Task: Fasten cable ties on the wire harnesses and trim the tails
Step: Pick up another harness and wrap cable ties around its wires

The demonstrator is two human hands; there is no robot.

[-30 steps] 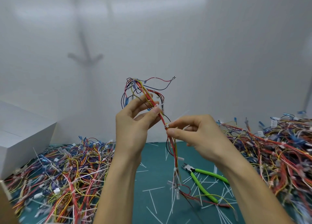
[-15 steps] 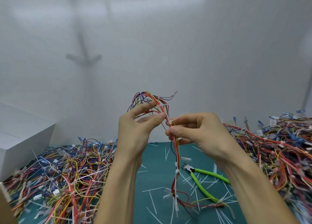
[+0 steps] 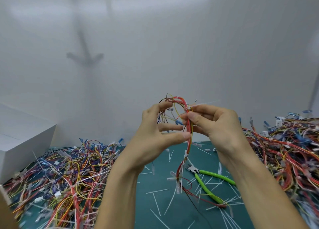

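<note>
I hold a wire harness (image 3: 189, 142) of red, orange and yellow wires upright above the mat. My right hand (image 3: 217, 125) pinches its bundle between thumb and fingers just below a white cable tie (image 3: 189, 107). The tie's untrimmed tail points up and right past my index finger. My left hand (image 3: 153, 134) is beside the harness with its fingers spread; the thumb tip touches the bundle and the index finger reaches into the looped wires at the top. Lower ties on the harness show short white tails. Green-handled cutters (image 3: 205, 185) lie on the mat below my right hand.
A pile of loose wire harnesses (image 3: 60, 177) covers the left of the green mat (image 3: 155, 203); another pile (image 3: 284, 156) fills the right. Several cut white tie tails litter the mat. A white box (image 3: 22, 139) stands at far left, a white wall behind.
The harness top has bent over and dropped lower. My left hand has let go of its pinch and spread its fingers, while my right hand has moved up to the tie.
</note>
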